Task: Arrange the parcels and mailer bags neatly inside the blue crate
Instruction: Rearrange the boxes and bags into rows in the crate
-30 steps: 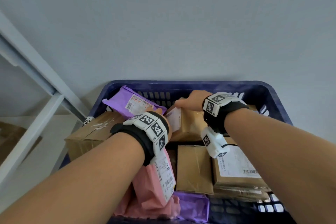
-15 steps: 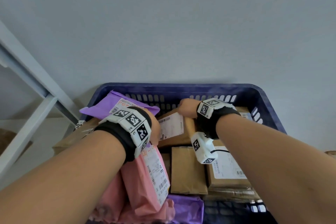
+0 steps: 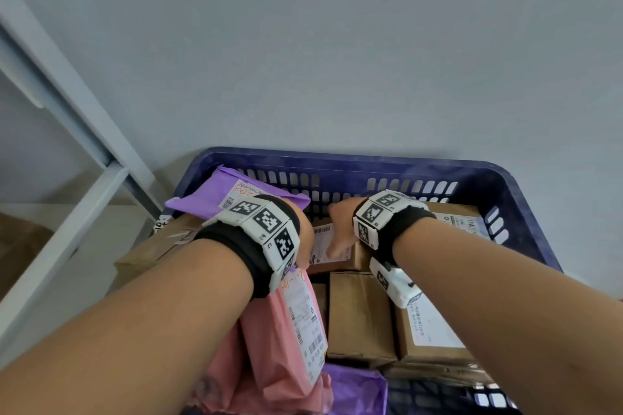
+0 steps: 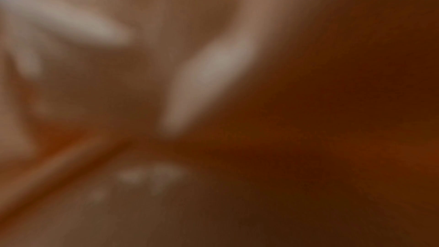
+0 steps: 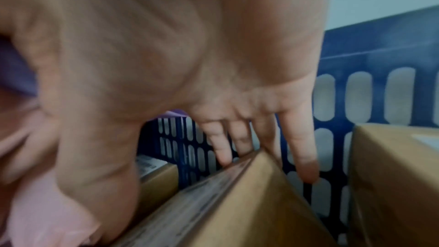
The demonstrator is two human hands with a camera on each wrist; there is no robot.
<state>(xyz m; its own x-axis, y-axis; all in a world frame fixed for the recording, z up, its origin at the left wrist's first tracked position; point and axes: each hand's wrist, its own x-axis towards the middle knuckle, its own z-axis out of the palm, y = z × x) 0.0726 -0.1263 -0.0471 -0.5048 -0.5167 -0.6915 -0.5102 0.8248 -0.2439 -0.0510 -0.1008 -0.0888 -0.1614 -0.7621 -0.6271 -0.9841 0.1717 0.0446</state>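
Inside crate (image 3: 337,160), nearest first: pink mailer (image 3: 286,330) at 7 o'clock, flat boxes (image 3: 360,313) at 5. At centre, right hand (image 3: 342,229) grasping tilted box (image 3: 357,256), fingers (image 5: 306,147) hooked over its far edge, thumb on labelled face. Left hand (image 3: 305,236) at that box's 9 o'clock side, mostly behind wristband (image 3: 266,229); grip impossible to tell, wrist view blurred. Purple mailer (image 3: 209,199) at 11, by far wall.

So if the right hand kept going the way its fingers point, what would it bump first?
Probably the slotted far wall of the blue crate. The right hand's fingers hook over the cardboard box's far edge; the gap's depth is unclear.
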